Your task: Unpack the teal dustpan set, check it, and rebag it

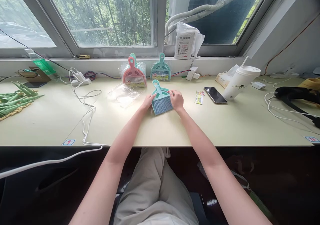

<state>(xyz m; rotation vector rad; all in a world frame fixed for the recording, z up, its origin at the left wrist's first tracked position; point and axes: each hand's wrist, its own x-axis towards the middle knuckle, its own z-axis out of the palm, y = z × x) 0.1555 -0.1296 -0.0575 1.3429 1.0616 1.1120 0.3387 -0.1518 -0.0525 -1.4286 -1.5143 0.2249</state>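
Note:
A teal dustpan and brush set point(162, 102) is held over the middle of the table, handle up and grey bristles toward me. My left hand point(148, 102) grips its left edge, fingers partly hidden. My right hand point(176, 100) is closed on its right side. Behind it, a wrapped teal set point(160, 70) leans at the wall, with wrapped pink and teal sets point(134, 75) to its left. An opened clear plastic bag point(124, 95) lies left of my hands. A small printed card point(199, 97) rests to the right.
On the table point(140, 136), a phone point(215, 95) and a white cup point(241, 80) stand at right, near a black strap point(295, 98). White cables point(87, 112) and green leaves point(17, 100) lie at left. A green-labelled bottle point(43, 65) leans behind.

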